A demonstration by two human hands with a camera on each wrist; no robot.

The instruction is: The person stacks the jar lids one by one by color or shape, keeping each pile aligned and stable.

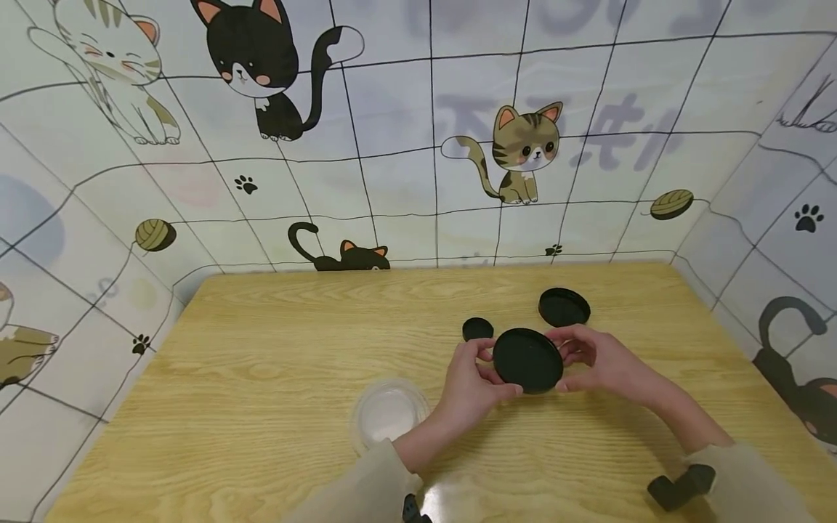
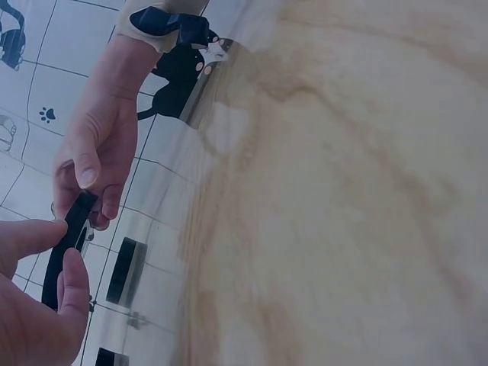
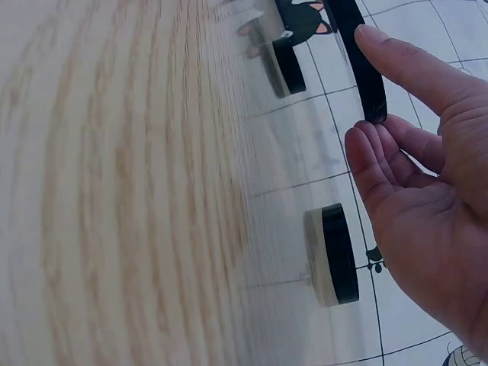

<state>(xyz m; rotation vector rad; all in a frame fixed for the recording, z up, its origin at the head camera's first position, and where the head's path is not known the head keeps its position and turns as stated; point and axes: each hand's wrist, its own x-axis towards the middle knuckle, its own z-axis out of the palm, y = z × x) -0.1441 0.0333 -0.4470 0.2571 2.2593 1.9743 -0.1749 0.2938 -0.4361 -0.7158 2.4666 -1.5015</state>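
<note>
Raised over the table, a round black lid (image 1: 528, 361) with a shallow rim faces the head camera. My left hand (image 1: 472, 385) pinches its left side, thumb along the lower edge. At its right side my right hand (image 1: 604, 367) holds the edge between thumb and fingers. The right wrist view catches the lid (image 3: 360, 65) edge-on, with the thumb on one face and fingers at its lower end. Seen from the left wrist, the lid (image 2: 61, 263) is a dark band between both hands.
Behind the hands lie a small black lid (image 1: 478, 328) and a larger black lid (image 1: 564, 307). A clear round container (image 1: 389, 414) stands left of my left forearm. Cat-patterned fabric (image 1: 399, 181) borders the wooden table (image 1: 275, 363) at the back and sides.
</note>
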